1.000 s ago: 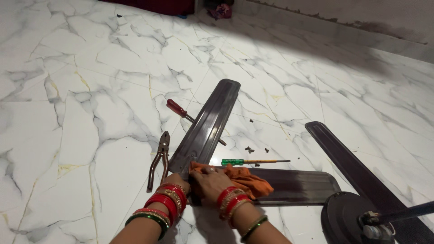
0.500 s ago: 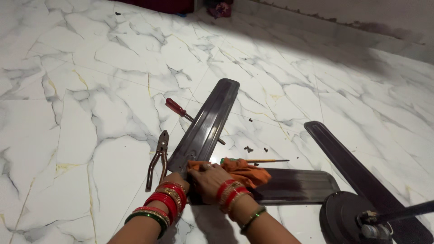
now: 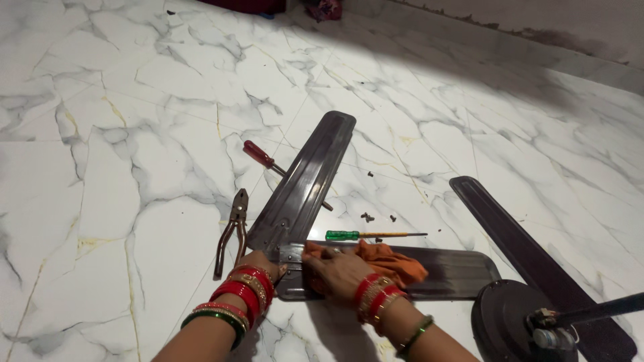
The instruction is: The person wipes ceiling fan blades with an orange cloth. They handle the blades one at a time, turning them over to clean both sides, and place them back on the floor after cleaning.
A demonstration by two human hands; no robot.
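Note:
Two dark brown fan blades lie crossed on the marble floor: one blade [image 3: 312, 174] points away from me, another [image 3: 456, 271] runs to the right in front of me. My left hand [image 3: 263, 261] presses on the near end of the blades where they overlap. My right hand [image 3: 335, 271] holds an orange cloth [image 3: 392, 260] against the near blade, close to its left end. Red and green bangles cover both wrists.
Pliers [image 3: 231, 231] lie left of the blades. A red-handled screwdriver [image 3: 265, 159] pokes under the far blade. A green-handled screwdriver [image 3: 365, 235] lies beyond the cloth, with small screws [image 3: 367, 217] nearby. A third blade [image 3: 537, 255] and the fan motor [image 3: 523, 322] sit at the right.
My right hand has slid the orange cloth leftward along the near blade, toward my left hand. The left hand has stayed on the blade ends.

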